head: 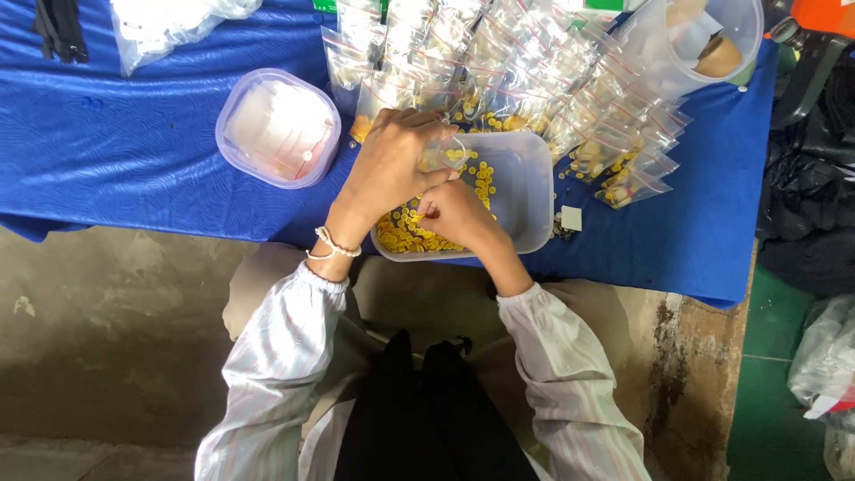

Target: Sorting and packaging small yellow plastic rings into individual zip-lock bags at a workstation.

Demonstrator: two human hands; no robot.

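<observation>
A clear rectangular plastic tub (525, 178) sits at the near edge of the blue-covered table (116, 151), holding several small yellow round pieces (401, 233). My left hand (387, 165) is above the tub's left side, fingers closed on a small clear zip bag (443, 153). My right hand (454, 214) is lower, inside the tub over the yellow pieces, its fingers pinched together close under the bag. What the right fingers hold is hidden.
Several filled small zip bags (534, 71) lie in rows behind the tub. A round clear container with white slips (278, 127) stands to the left. A clear jug (695, 40) is at the back right. Dark bags (806, 178) lie beyond the table's right edge.
</observation>
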